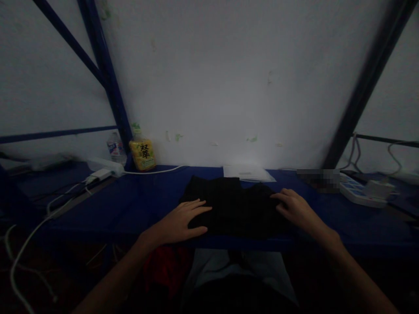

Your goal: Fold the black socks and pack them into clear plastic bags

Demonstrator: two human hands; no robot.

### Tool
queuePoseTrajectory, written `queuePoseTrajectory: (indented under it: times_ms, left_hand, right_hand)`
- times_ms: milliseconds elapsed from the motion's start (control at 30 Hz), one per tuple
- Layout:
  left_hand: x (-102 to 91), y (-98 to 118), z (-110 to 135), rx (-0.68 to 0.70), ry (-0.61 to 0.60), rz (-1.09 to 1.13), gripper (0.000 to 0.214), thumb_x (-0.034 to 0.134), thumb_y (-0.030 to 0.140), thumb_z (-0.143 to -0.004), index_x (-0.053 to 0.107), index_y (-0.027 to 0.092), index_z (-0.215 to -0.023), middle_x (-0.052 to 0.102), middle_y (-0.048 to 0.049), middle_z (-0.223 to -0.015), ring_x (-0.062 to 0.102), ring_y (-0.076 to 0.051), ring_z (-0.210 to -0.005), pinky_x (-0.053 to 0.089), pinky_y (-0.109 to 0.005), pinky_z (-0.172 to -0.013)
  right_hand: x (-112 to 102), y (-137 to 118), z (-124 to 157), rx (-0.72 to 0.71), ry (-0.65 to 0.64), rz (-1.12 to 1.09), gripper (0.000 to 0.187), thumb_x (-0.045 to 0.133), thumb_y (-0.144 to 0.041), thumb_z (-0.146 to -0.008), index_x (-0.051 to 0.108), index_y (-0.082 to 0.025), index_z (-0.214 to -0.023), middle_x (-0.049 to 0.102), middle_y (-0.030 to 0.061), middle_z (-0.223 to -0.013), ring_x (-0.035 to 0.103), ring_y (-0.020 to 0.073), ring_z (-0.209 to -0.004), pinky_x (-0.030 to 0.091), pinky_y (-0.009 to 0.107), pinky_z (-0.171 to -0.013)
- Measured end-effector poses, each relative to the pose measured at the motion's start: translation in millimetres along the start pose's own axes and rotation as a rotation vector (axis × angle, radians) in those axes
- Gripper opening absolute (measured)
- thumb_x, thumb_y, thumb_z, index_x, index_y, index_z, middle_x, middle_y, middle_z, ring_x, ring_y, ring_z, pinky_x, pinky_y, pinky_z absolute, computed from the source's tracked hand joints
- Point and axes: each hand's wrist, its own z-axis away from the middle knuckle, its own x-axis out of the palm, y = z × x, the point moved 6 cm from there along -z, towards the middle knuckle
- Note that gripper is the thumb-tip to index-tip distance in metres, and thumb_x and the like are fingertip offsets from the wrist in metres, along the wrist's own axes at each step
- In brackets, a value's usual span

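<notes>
A black cloth garment (232, 205) lies bunched and flattened on the dark blue table top (98, 213), close to its front edge. My left hand (181, 222) rests palm down on the garment's left part with the fingers spread. My right hand (293, 209) lies on the garment's right edge with its fingers curled slightly. I cannot tell whether those fingers pinch the cloth. The dim light hides the garment's folds and shape.
Behind the garment lies a white paper packet (247, 173). A yellow-labelled bottle (142, 155) and a water bottle (114, 148) stand back left by a blue metal post (104, 74). White power strips (360, 192) and cables sit at both sides. Red cloth (166, 270) lies on my lap.
</notes>
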Motion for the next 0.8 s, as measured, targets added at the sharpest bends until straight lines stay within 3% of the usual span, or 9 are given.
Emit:
queuePoseTrajectory:
  times_ms: [67, 167, 300, 433, 567, 700, 800]
  left_hand:
    - [-6.1, 0.3, 3.9, 0.033, 0.013, 0.025, 0.051, 0.053, 0.038, -0.088, 0.044, 0.031, -0.138, 0.041, -0.0030, -0.147, 0.038, -0.024, -0.134, 0.030, -0.043, -0.111]
    - [-10.5, 1.0, 9.8, 0.100, -0.007, 0.046, 0.060, 0.056, 0.019, -0.076, 0.047, 0.030, -0.135, 0.043, -0.0006, -0.145, 0.041, -0.023, -0.132, 0.032, -0.041, -0.110]
    - [-12.3, -3.6, 10.4, 0.093, 0.032, 0.064, 0.059, 0.050, 0.009, -0.071, 0.054, 0.026, -0.126, 0.050, -0.0003, -0.140, 0.047, -0.020, -0.127, 0.035, -0.037, -0.109]
    - [-12.1, -9.2, 5.1, 0.063, 0.106, 0.083, 0.038, 0.045, 0.014, -0.082, 0.061, 0.024, -0.115, 0.061, -0.0005, -0.127, 0.056, -0.017, -0.117, 0.041, -0.032, -0.104]
    - [-16.4, -17.6, -0.1, 0.002, 0.170, 0.119, 0.029, 0.041, 0.026, -0.092, 0.063, 0.024, -0.111, 0.068, 0.0004, -0.113, 0.063, -0.016, -0.104, 0.046, -0.028, -0.093]
    - [-33.5, -34.2, -12.8, -0.115, 0.310, 0.169, 0.028, 0.043, 0.033, -0.092, 0.065, 0.022, -0.104, 0.070, -0.0005, -0.102, 0.065, -0.018, -0.094, 0.047, -0.028, -0.084]
    - [-47.0, -47.9, -32.3, -0.151, 0.367, 0.226, 0.027, 0.046, 0.034, -0.089, 0.067, 0.019, -0.096, 0.071, -0.0014, -0.095, 0.065, -0.019, -0.088, 0.047, -0.027, -0.079]
  right_hand:
    - [-4.6, 7.2, 5.3, 0.036, -0.017, 0.042, 0.033, 0.046, -0.016, -0.082, 0.066, -0.018, -0.108, 0.061, 0.0095, -0.093, 0.057, 0.0231, -0.088, 0.048, 0.036, -0.081]
    - [-16.4, 7.5, 7.0, 0.091, 0.013, 0.093, 0.030, 0.048, -0.024, -0.084, 0.067, -0.020, -0.107, 0.061, 0.0092, -0.092, 0.057, 0.0252, -0.090, 0.048, 0.039, -0.081]
    - [-24.4, -5.1, -10.1, 0.059, 0.089, 0.018, 0.030, 0.048, -0.033, -0.088, 0.065, -0.023, -0.110, 0.062, 0.0091, -0.103, 0.055, 0.0262, -0.100, 0.048, 0.041, -0.086]
    - [-5.3, -10.5, -41.4, -0.034, 0.020, -0.074, 0.036, 0.048, -0.030, -0.088, 0.059, -0.022, -0.122, 0.062, 0.0102, -0.115, 0.056, 0.0257, -0.107, 0.046, 0.042, -0.091]
    - [12.5, -1.9, -67.0, -0.075, -0.098, -0.134, 0.029, 0.048, -0.020, -0.084, 0.067, -0.019, -0.105, 0.068, 0.0095, -0.102, 0.062, 0.0233, -0.096, 0.048, 0.037, -0.085]
    - [8.2, 18.9, -79.2, 0.068, -0.043, -0.088, 0.029, 0.047, -0.023, -0.083, 0.068, -0.019, -0.103, 0.069, 0.0097, -0.095, 0.064, 0.0236, -0.085, 0.048, 0.036, -0.075]
    - [1.4, 17.3, -80.3, 0.092, 0.008, 0.034, 0.037, 0.051, -0.020, -0.079, 0.064, -0.018, -0.114, 0.066, 0.0131, -0.100, 0.060, 0.0276, -0.094, 0.048, 0.040, -0.080]
